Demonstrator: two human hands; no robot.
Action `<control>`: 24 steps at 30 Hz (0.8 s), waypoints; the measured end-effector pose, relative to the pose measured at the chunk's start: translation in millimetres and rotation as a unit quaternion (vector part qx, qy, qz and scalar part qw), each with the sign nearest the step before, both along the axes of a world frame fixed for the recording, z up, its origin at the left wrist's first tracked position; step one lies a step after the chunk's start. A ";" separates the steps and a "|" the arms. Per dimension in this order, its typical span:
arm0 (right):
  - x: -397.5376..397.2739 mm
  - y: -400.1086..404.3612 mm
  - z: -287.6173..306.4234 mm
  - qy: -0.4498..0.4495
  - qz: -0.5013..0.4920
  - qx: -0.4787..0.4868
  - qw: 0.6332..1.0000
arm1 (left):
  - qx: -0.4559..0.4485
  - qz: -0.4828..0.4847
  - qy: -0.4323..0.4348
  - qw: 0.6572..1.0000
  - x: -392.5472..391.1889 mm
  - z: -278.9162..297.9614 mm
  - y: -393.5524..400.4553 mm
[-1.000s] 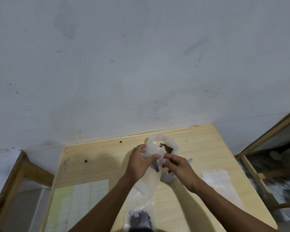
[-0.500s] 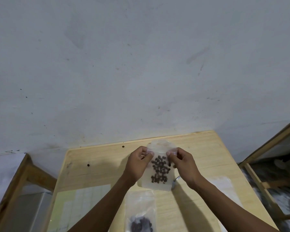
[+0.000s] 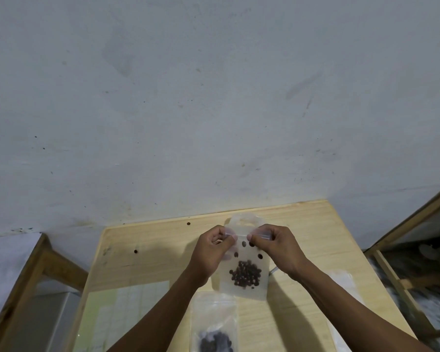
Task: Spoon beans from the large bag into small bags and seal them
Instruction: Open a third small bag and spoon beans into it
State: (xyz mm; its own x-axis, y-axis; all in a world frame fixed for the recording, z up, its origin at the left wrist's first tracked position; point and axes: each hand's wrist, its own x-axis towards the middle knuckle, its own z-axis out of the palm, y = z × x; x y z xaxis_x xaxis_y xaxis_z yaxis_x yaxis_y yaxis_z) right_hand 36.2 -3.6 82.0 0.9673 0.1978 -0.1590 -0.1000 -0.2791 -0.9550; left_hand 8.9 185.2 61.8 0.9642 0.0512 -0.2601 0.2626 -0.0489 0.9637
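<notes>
Fingers [image 3: 230,240] pinch small bag [image 3: 241,273] above wooden table [image 3: 148,260] (grey wall [image 3: 214,97] behind).

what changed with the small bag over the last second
The small bag went from tipped and crumpled to hanging upright; beans settled toward its bottom. Left hand and right hand shifted to pinch its top strip. The other bag stayed on the table.

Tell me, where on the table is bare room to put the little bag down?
Bare wood lies on the table left of the left hand, above the pale sheet. Crowded: near edge, where another bean bag and flat plastic lie.
</notes>
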 end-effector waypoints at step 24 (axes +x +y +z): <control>0.4 7.0 -2.9 -0.023 0.075 -0.118 0.990 | 0.029 0.021 -0.039 0.999 -21.3 1.8 24.6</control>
